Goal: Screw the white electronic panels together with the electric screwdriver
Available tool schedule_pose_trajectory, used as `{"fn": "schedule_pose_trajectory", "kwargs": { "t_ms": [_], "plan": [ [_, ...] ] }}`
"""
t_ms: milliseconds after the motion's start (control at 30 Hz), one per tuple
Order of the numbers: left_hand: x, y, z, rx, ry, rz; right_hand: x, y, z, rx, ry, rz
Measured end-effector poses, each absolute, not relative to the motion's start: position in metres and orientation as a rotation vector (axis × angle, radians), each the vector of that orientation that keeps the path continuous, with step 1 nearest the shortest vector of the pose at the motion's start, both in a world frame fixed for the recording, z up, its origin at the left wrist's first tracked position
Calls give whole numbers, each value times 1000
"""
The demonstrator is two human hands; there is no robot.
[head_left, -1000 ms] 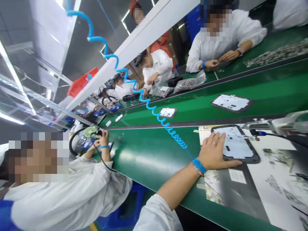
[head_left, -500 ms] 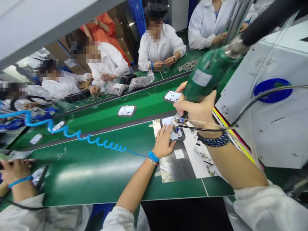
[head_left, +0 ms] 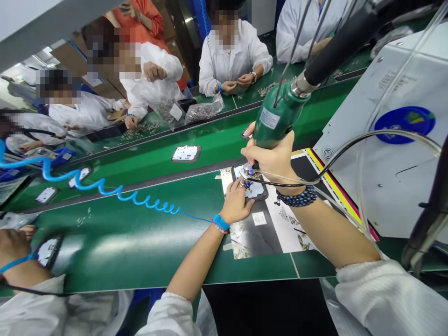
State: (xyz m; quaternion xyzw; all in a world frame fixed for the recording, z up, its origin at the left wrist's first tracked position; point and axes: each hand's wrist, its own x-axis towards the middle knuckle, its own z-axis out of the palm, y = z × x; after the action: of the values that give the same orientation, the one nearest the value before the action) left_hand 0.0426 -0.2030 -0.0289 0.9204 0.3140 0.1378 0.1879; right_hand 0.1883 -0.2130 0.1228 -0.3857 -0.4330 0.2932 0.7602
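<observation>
workshop surface: a long green tabletop (head_left: 126, 252), a brighter green lane (head_left: 224, 140) running beyond it.
right hand (head_left: 275, 161): fingers clasped round the green tool (head_left: 276, 112), which tilts, its metal nose (head_left: 246, 169) down at the framed panel (head_left: 258, 190).
left hand (head_left: 237, 205): fingers released and outspread, laid on the panel's left side, thumb at the near edge (the fingertips are partly lost beside the nose).
framed panel: flat, white inside a dark rim, on the printed sheet (head_left: 269, 235), beneath the tool.
wrists: a blue band (head_left: 220, 221) on the left, meeting a coiled blue cord (head_left: 140, 201); dark beads (head_left: 301, 197) on the right.
sheet: on the tabletop, a small white label (head_left: 259, 218) showing near the panel.
machine side: a pale casing (head_left: 378, 172) at the right, hoses (head_left: 325, 173) crossing before it.
lane: a second panel (head_left: 186, 153), well apart from both hands.
neighbour: a co-worker's hand (head_left: 16, 252) beside a dark-framed device (head_left: 49, 252).
far side: people in white coats (head_left: 233, 60), bags of small metallic parts (head_left: 203, 112).
</observation>
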Motion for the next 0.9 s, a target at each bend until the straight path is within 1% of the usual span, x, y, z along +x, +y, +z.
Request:
{"fn": "schedule_pose_trajectory", "kwargs": {
  "t_ms": [900],
  "plan": [
    [43, -204, -27, 2605, 874, 385, 186, -214, 120, -898, -939, 663]
  ]
}}
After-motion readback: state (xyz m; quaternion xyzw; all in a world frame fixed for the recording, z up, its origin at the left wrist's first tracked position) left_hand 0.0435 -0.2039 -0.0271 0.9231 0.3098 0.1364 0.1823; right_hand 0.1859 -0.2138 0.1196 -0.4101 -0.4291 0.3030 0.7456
